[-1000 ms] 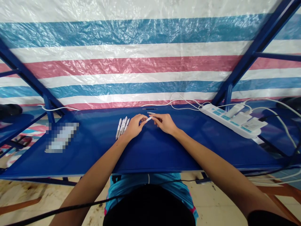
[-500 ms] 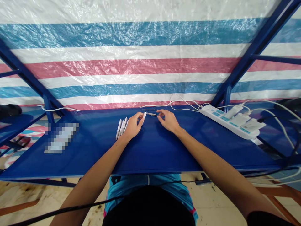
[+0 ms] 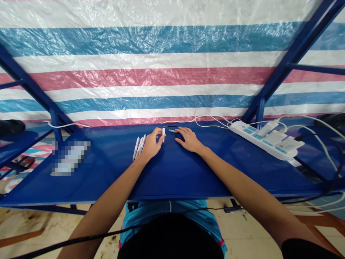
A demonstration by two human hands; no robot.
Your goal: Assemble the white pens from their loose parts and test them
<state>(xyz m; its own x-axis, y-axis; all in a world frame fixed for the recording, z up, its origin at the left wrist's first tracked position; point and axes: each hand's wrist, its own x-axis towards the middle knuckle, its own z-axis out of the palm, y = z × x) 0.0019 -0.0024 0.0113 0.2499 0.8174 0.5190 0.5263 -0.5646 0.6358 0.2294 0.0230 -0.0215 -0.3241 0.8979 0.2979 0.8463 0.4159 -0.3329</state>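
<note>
My left hand [image 3: 153, 143] pinches a white pen barrel [image 3: 163, 132] between thumb and fingers, held upright just above the table. Low over the table to the right, my right hand [image 3: 190, 139] has its fingers stretched out and its thumb apart. Its fingertips are at the near end of a small grey pen piece [image 3: 172, 131]; whether they touch it I cannot tell. Behind that piece lies a thin dark rod like a pen refill [image 3: 169, 126]. Several white pens [image 3: 138, 146] lie side by side left of my left hand, partly hidden by it.
A white power strip [image 3: 262, 138] with plugged-in chargers is on the right of the blue table [image 3: 183, 176]. White cables [image 3: 212, 124] run along the back edge. On the left lies a blurred-out item [image 3: 70, 158]. A striped sheet [image 3: 161, 77] hangs behind.
My left hand has turned the white pen barrel more upright and shifted it slightly left. My right hand has lowered, its fingers flattening out and moving left toward the grey pen piece.
</note>
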